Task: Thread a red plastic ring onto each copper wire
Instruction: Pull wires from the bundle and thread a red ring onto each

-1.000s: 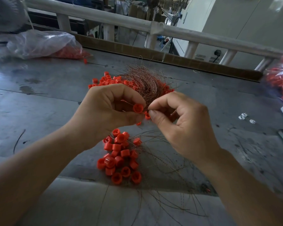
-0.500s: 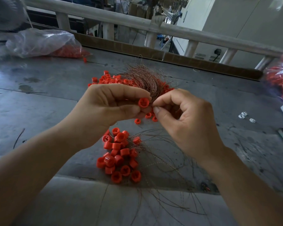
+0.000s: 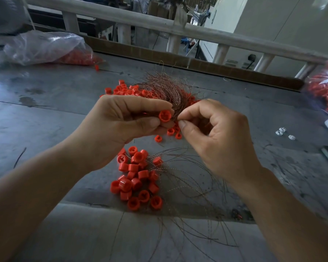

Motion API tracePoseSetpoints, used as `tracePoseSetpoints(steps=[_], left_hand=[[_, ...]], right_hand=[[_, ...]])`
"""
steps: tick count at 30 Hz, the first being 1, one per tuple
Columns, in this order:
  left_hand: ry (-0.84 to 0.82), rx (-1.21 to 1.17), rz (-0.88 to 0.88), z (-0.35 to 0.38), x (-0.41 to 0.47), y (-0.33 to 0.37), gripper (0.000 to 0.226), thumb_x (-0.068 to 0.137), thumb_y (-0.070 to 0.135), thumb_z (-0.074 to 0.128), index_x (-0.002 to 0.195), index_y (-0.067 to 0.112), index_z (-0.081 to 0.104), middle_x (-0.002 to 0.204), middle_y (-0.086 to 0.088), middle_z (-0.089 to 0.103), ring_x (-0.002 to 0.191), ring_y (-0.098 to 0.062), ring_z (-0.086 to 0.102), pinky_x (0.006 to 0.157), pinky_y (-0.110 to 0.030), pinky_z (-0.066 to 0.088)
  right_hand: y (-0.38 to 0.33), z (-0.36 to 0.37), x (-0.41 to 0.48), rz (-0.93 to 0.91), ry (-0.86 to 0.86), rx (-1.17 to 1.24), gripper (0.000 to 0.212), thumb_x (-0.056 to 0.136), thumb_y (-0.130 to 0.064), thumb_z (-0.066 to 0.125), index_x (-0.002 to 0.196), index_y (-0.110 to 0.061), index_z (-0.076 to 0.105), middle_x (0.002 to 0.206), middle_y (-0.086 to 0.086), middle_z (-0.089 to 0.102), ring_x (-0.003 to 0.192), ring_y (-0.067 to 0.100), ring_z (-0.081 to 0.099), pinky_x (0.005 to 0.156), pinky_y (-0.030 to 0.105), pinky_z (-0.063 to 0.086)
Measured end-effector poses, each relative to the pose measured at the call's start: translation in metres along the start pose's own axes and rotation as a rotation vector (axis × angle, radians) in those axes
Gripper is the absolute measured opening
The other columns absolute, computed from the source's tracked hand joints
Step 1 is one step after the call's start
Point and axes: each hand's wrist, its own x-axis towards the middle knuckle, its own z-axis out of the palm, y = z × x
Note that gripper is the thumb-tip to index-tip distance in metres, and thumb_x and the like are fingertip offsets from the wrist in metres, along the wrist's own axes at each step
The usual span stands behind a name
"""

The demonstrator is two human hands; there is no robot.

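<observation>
My left hand (image 3: 119,127) pinches a red plastic ring (image 3: 165,116) between thumb and forefinger, its opening facing me. My right hand (image 3: 214,137) is just right of it, thumb and forefinger pinched together at the ring's edge; the fine copper wire there is too thin to make out. Behind both hands lies a tangled bundle of copper wires (image 3: 165,87). Below the hands a pile of red rings (image 3: 136,178) sits on the table with thin wires (image 3: 189,178) fanning out from it to the right.
More loose red rings (image 3: 125,90) lie beside the wire bundle. A plastic bag of red rings (image 3: 46,48) lies at the back left and another bag (image 3: 325,91) at the right edge. Small white clips (image 3: 282,132) sit on the grey table. A white railing (image 3: 159,25) runs behind.
Both hands rose slightly and drew together. The ring turned its opening toward me and my right fingertips closed in against it.
</observation>
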Motion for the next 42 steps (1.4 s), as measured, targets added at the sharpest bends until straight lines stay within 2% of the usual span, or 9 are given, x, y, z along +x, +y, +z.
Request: tracePoseSetpoints(steps=[3, 9, 17, 22, 25, 28, 34, 38, 42], left_hand=[[0.01, 0.005, -0.001, 0.001, 0.001, 0.0, 0.036, 0.058, 0.002, 0.073, 0.091, 0.017, 0.069, 0.083, -0.001, 0.074, 0.081, -0.015, 0.07, 0.068, -0.019, 0.054], [0.01, -0.054, -0.013, 0.001, 0.0, 0.001, 0.029, 0.057, 0.007, 0.062, 0.081, 0.016, 0.075, 0.081, -0.004, 0.074, 0.078, -0.015, 0.071, 0.065, -0.019, 0.055], [-0.116, -0.196, -0.036, -0.002, 0.0, 0.001, 0.024, 0.059, 0.007, 0.064, 0.079, 0.013, 0.075, 0.086, -0.007, 0.073, 0.076, -0.014, 0.07, 0.063, -0.019, 0.055], [-0.19, -0.192, -0.072, -0.003, 0.0, -0.003, 0.023, 0.062, 0.008, 0.064, 0.082, 0.014, 0.075, 0.083, -0.01, 0.073, 0.075, -0.015, 0.071, 0.063, -0.018, 0.055], [-0.188, -0.2, -0.072, -0.003, 0.0, -0.004, 0.023, 0.062, 0.008, 0.065, 0.082, 0.014, 0.075, 0.082, -0.008, 0.073, 0.076, -0.015, 0.07, 0.063, -0.018, 0.054], [-0.156, -0.195, -0.077, -0.003, 0.0, -0.004, 0.023, 0.061, 0.009, 0.064, 0.081, 0.014, 0.075, 0.079, -0.007, 0.073, 0.075, -0.015, 0.07, 0.063, -0.019, 0.055], [-0.113, -0.184, -0.085, -0.002, -0.001, -0.003, 0.024, 0.058, 0.009, 0.065, 0.08, 0.012, 0.075, 0.08, -0.008, 0.073, 0.075, -0.015, 0.071, 0.062, -0.019, 0.055], [-0.099, -0.178, -0.089, -0.002, -0.001, -0.004, 0.024, 0.058, 0.009, 0.066, 0.079, 0.011, 0.075, 0.08, -0.008, 0.073, 0.075, -0.016, 0.071, 0.062, -0.019, 0.055], [-0.092, -0.18, -0.093, -0.001, 0.0, -0.005, 0.024, 0.058, 0.009, 0.066, 0.08, 0.012, 0.075, 0.08, -0.008, 0.073, 0.074, -0.016, 0.071, 0.062, -0.019, 0.055]], right_hand=[[0.0, 0.0, -0.001, -0.006, -0.002, -0.006, 0.005, 0.077, -0.008, 0.061, 0.076, -0.01, 0.066, 0.069, -0.007, 0.057, 0.062, 0.006, 0.054, 0.058, 0.011, 0.043], [0.0, 0.0, 0.0, 0.003, -0.025, 0.032, 0.006, 0.077, -0.009, 0.061, 0.075, -0.014, 0.065, 0.069, -0.01, 0.057, 0.061, 0.006, 0.054, 0.057, 0.01, 0.042], [-0.001, -0.008, 0.004, 0.357, -0.179, 0.629, 0.025, 0.072, -0.003, 0.07, 0.078, -0.017, 0.05, 0.055, -0.007, 0.056, 0.048, 0.005, 0.05, 0.045, 0.019, 0.042], [0.002, 0.0, 0.003, 0.441, -0.273, 0.6, 0.027, 0.074, 0.006, 0.067, 0.076, -0.013, 0.048, 0.053, -0.008, 0.055, 0.048, 0.004, 0.049, 0.044, 0.018, 0.042], [0.001, -0.002, 0.003, 0.419, -0.3, 0.604, 0.023, 0.069, -0.009, 0.072, 0.075, -0.014, 0.05, 0.054, -0.007, 0.056, 0.049, 0.004, 0.051, 0.046, 0.018, 0.044], [0.005, -0.009, 0.007, 0.408, -0.309, 0.502, 0.021, 0.063, -0.028, 0.069, 0.074, -0.016, 0.056, 0.056, -0.007, 0.061, 0.052, 0.004, 0.056, 0.051, 0.018, 0.047], [0.058, -0.019, 0.015, 0.428, -0.014, -0.074, 0.02, 0.081, -0.017, 0.067, 0.065, -0.027, 0.058, 0.063, -0.008, 0.06, 0.061, 0.01, 0.056, 0.064, 0.024, 0.047], [0.078, -0.012, 0.013, 0.434, -0.098, -0.243, 0.009, 0.083, -0.014, 0.063, 0.08, -0.021, 0.067, 0.067, -0.016, 0.057, 0.063, 0.0, 0.052, 0.064, 0.02, 0.043], [0.082, 0.001, 0.014, 0.369, -0.171, -0.29, 0.014, 0.084, -0.018, 0.063, 0.096, -0.018, 0.07, 0.087, -0.005, 0.064, 0.071, -0.001, 0.052, 0.068, 0.018, 0.041]])
